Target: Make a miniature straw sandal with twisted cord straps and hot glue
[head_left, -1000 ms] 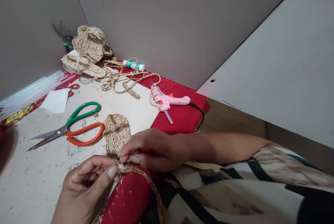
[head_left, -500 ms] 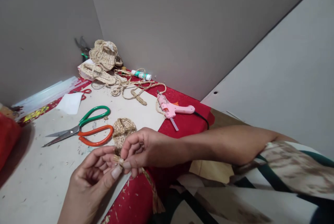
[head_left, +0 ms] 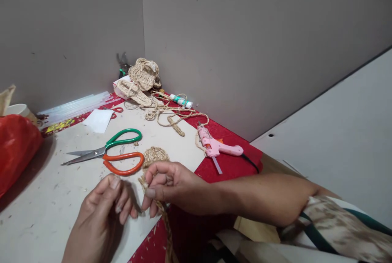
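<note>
A braided straw cord [head_left: 167, 224] is pinched near its frayed end between the thumb and fingers of my right hand [head_left: 173, 187]. Its tail hangs down past the table's front edge. My left hand [head_left: 105, 203] is apart from the cord, to its left, thumb pressed on the index finger; whether anything tiny is between them I cannot make out. Just behind my right hand lies a flat woven straw piece [head_left: 156, 157], partly covered by that hand. Large scissors [head_left: 105, 152] with one green and one orange handle lie with blades apart, pointing left.
A pink glue gun [head_left: 219, 144] rests on the red cloth [head_left: 226, 169] at right. Straw cord and woven straw shapes [head_left: 143, 75] are heaped in the back corner. Glue sticks [head_left: 79, 105], a white paper piece [head_left: 98, 121] and a red bag [head_left: 18, 148] sit along the left.
My left hand has come off the cord's end and closed its fingertips, moving left of it. The right hand keeps hold of the cord. The whole view has shifted.
</note>
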A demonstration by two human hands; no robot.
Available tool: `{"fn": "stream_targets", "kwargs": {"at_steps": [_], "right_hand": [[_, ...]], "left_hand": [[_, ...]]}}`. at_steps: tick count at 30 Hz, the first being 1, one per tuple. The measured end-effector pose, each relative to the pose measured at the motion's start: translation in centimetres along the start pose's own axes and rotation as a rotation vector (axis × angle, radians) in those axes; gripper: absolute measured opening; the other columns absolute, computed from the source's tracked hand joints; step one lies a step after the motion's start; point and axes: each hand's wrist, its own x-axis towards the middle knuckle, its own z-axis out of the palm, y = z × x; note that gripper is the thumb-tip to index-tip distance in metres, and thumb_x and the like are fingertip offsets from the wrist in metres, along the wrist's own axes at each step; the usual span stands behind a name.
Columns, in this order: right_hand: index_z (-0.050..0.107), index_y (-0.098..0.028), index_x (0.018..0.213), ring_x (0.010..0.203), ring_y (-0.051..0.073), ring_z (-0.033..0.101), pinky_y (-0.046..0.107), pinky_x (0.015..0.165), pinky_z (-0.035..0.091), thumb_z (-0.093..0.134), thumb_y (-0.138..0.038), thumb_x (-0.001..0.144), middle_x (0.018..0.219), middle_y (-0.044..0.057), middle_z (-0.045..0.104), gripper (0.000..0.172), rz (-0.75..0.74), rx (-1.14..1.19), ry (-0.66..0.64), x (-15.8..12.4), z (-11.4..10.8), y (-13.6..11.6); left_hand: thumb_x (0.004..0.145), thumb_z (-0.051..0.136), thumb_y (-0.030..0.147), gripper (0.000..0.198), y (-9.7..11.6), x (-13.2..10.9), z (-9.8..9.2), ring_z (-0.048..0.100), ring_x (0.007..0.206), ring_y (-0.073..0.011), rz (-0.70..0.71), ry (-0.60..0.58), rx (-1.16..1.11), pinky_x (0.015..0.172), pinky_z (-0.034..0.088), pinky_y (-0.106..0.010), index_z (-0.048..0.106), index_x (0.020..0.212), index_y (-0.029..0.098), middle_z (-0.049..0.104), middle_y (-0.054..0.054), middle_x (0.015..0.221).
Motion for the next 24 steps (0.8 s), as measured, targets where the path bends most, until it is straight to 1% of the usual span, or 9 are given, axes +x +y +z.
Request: {"fn": "stream_targets", "kwargs": {"at_steps": [2,6,9,12,15,18,21,24], "right_hand": [[0.050,-0.017,0.091,0.058,0.008,0.066,0.021,0.062,0.050,0.083,-0.043,0.074,0.074,-0.001,0.072,0.046,-0.014,-0.011,-0.021,0.0,0.0,0.1],[0.050,-0.017,0.092,0.059,0.008,0.066,0.021,0.062,0.050,0.080,-0.044,0.078,0.076,0.000,0.072,0.043,-0.068,-0.015,-0.017,-0.1,0.1,-0.1],[0.051,-0.016,0.097,0.059,0.010,0.066,0.022,0.060,0.051,0.082,-0.044,0.074,0.074,0.000,0.072,0.047,-0.088,0.024,-0.005,0.0,0.1,-0.6],[0.058,-0.014,0.100,0.055,0.009,0.063,0.020,0.057,0.048,0.087,-0.040,0.069,0.067,-0.003,0.068,0.049,-0.007,0.002,-0.023,0.0,0.0,-1.3],[0.066,-0.011,0.091,0.051,0.005,0.058,0.017,0.054,0.045,0.087,-0.037,0.068,0.060,-0.004,0.064,0.041,0.061,-0.075,-0.042,-0.1,-0.1,-1.6],[0.067,-0.012,0.086,0.048,0.005,0.055,0.016,0.050,0.044,0.088,-0.037,0.067,0.056,-0.005,0.063,0.038,0.088,-0.067,-0.045,0.0,-0.1,-1.6],[0.066,-0.012,0.085,0.047,0.005,0.056,0.016,0.048,0.043,0.089,-0.034,0.065,0.055,-0.005,0.063,0.038,0.110,-0.019,-0.079,0.3,-0.2,-1.3],[0.065,-0.012,0.085,0.046,0.006,0.057,0.015,0.046,0.045,0.089,-0.032,0.066,0.056,-0.005,0.064,0.037,0.117,0.020,-0.118,0.5,-0.6,-0.9]], "left_hand": [[0.090,0.062,0.050,0.043,-0.1,-0.1,0.2,0.047,0.052,-0.0130,-0.007,0.023,0.024,0.057,0.045,-0.028,0.052,0.060,0.021,0.046,0.004,0.054],[0.089,0.064,0.048,0.040,-0.5,-0.1,0.2,0.054,0.057,-0.0142,0.039,-0.038,0.120,0.065,0.045,-0.028,0.055,0.061,0.021,0.053,0.002,0.052],[0.083,0.072,0.047,0.036,-0.7,0.3,-0.1,0.052,0.052,-0.0123,0.035,-0.062,0.268,0.056,0.041,-0.025,0.058,0.063,0.020,0.060,0.000,0.053],[0.078,0.077,0.047,0.036,-0.6,0.4,-0.2,0.050,0.048,-0.0109,0.040,-0.083,0.365,0.048,0.036,-0.021,0.058,0.064,0.020,0.063,-0.001,0.052],[0.076,0.079,0.046,0.038,-0.5,0.1,0.0,0.052,0.049,-0.0109,0.036,-0.060,0.420,0.049,0.037,-0.020,0.055,0.064,0.020,0.064,-0.001,0.053],[0.076,0.079,0.046,0.039,-0.5,0.0,-0.1,0.050,0.048,-0.0096,0.024,-0.036,0.437,0.049,0.037,-0.019,0.053,0.064,0.020,0.061,0.001,0.051],[0.074,0.080,0.048,0.041,-0.8,0.4,-0.5,0.049,0.044,-0.0088,-0.020,-0.097,0.417,0.046,0.035,-0.018,0.052,0.063,0.020,0.060,0.002,0.048],[0.073,0.081,0.050,0.045,-1.2,1.0,-1.1,0.051,0.041,-0.0087,-0.071,-0.156,0.361,0.045,0.036,-0.018,0.050,0.063,0.020,0.058,0.003,0.046]]}}
